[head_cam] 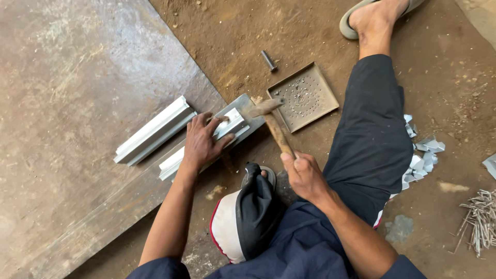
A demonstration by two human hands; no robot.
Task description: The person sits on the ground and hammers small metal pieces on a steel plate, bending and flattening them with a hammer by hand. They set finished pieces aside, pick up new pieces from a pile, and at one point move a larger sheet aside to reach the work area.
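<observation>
Your right hand grips the hammer; your left hand presses flat, fingers spread, on the aluminium profile lying on the steel block. Keep those fingers clear and strike squarely.

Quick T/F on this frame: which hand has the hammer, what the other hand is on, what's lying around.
1. The right hand grips the hammer by its wooden handle. True.
2. The left hand is lifted clear of the metal. False: it presses down on the profile.
3. The hammer head sits over the end of that profile. True.
4. The square tray is smooth and unmarked. False: its face is covered in small pits or holes.
5. The small punch lies inside the tray. False: it lies on the dirt beyond the tray.
6. A second profile lies on the steel sheet, apart from the hands. True.
</observation>
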